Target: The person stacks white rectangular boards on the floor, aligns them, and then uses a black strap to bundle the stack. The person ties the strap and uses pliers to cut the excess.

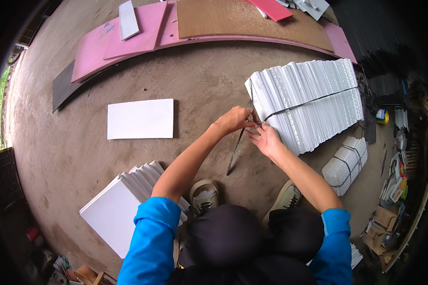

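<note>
A long bundle of white boards (pixel 302 102) lies on the floor ahead to the right, with a black strap (pixel 314 99) running along it. At the bundle's near left end both hands meet on the strap. My left hand (pixel 236 119) pinches it from the left, fingers closed. From the right, my right hand (pixel 265 139) grips at the same spot with thumb and forefinger together, the other fingers loosely extended. Below the hands a loose strap end (pixel 233 154) hangs toward the floor. Whether a knot sits between the fingertips is hidden.
One white board (pixel 141 118) lies flat at left. A leaning stack of white boards (pixel 116 209) stands by my left arm, a smaller strapped bundle (pixel 345 164) at right. Pink boards (pixel 128 40) and a brown board (pixel 242 21) lie across the far side. Clutter (pixel 390 209) lines the right.
</note>
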Tool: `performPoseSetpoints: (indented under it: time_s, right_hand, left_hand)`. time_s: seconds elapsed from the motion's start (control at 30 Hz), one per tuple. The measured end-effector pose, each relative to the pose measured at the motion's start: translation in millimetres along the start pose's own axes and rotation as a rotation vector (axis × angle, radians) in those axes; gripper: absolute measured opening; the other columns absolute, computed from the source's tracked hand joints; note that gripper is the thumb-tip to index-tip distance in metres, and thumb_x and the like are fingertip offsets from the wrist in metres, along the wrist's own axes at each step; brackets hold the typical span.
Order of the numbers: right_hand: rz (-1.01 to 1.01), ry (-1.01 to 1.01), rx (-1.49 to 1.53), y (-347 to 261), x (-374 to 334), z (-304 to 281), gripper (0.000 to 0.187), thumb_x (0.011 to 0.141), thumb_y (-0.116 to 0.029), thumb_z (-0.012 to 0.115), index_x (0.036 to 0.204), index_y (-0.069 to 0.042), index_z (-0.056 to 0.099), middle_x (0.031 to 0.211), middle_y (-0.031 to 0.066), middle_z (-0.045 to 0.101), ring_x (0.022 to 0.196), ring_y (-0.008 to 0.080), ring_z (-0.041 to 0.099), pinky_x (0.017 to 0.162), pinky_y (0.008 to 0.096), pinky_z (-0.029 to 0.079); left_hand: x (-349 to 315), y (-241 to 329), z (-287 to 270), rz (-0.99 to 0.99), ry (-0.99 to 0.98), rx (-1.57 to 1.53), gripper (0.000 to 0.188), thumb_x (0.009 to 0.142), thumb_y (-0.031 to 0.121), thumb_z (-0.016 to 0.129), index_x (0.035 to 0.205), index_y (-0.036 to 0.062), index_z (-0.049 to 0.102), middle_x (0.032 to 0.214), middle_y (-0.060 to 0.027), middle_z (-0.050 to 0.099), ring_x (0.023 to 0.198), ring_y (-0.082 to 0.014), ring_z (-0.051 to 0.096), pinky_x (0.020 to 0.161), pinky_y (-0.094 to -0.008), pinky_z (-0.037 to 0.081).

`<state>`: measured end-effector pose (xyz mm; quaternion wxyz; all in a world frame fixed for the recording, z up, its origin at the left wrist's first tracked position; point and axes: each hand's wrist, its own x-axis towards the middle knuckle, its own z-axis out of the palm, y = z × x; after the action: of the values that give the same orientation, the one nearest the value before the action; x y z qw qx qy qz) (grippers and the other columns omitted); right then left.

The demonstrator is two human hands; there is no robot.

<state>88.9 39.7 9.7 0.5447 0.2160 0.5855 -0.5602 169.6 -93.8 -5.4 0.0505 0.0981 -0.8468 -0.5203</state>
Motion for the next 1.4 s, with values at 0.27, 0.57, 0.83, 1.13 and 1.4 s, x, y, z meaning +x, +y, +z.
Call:
performPoseSetpoints:
  time_s: [0.27,0.57,0.83,1.13,1.4]
  right_hand:
    - [0.070,-0.035,0.004,-3,6,18,0.037,0.097,-0.029,0.017,0.122,-0.007,0.033,0.123,0.0072,0.042,0.110,0.0313,0.046,0.094,0.0424,0.037]
    - [0.156,-0.207,0.070,-16,10,20,0.033,0.097,-0.027,0.018,0.105,-0.006,0.042,0.117,0.0055,0.045,0.112,0.0317,0.043,0.099,0.0469,0.034]
    - [0.152,-0.181,0.115,-15,10,27,0.034,0.097,-0.032,0.023,0.103,-0.007,0.045,0.105,0.0057,0.050,0.105,0.0281,0.046,0.100,0.0457,0.034]
    - [-0.071,-0.698,-0.755,-83,-45,-2,0.051,0.093,-0.035,0.040,0.125,0.005,0.039,0.121,0.0194,0.047,0.106,0.0247,0.053,0.093,0.0342,0.042]
    - [-1.235,0.011,-1.303,-224,-20,-153,0.033,0.091,-0.020,0.047,0.118,0.000,0.051,0.112,0.0127,0.057,0.105,0.0222,0.055,0.089,0.0286,0.040]
  left_hand:
    - [0,7,-4,-0.151,-0.055,0.345,0.028,0.077,0.029,0.062,0.090,0.0043,0.062,0.070,-0.0165,0.062,0.068,-0.0300,0.062,0.063,-0.0373,0.049]
    - [6,18,-18,-0.152,-0.075,0.361,0.027,0.077,0.030,0.062,0.089,0.0054,0.063,0.069,-0.0158,0.061,0.068,-0.0306,0.061,0.062,-0.0379,0.048]
    - [14,14,-13,-0.193,-0.029,0.378,0.026,0.079,0.027,0.059,0.078,0.0016,0.058,0.067,-0.0171,0.059,0.064,-0.0333,0.059,0.059,-0.0405,0.046]
    - [0,6,0,-0.131,0.074,0.391,0.022,0.083,0.023,0.055,0.081,0.0016,0.053,0.066,-0.0183,0.058,0.065,-0.0352,0.058,0.058,-0.0430,0.045]
    - [34,6,-39,-0.101,-0.143,0.611,0.024,0.086,0.027,0.053,0.086,0.0033,0.056,0.074,-0.0166,0.059,0.069,-0.0338,0.058,0.061,-0.0420,0.045]
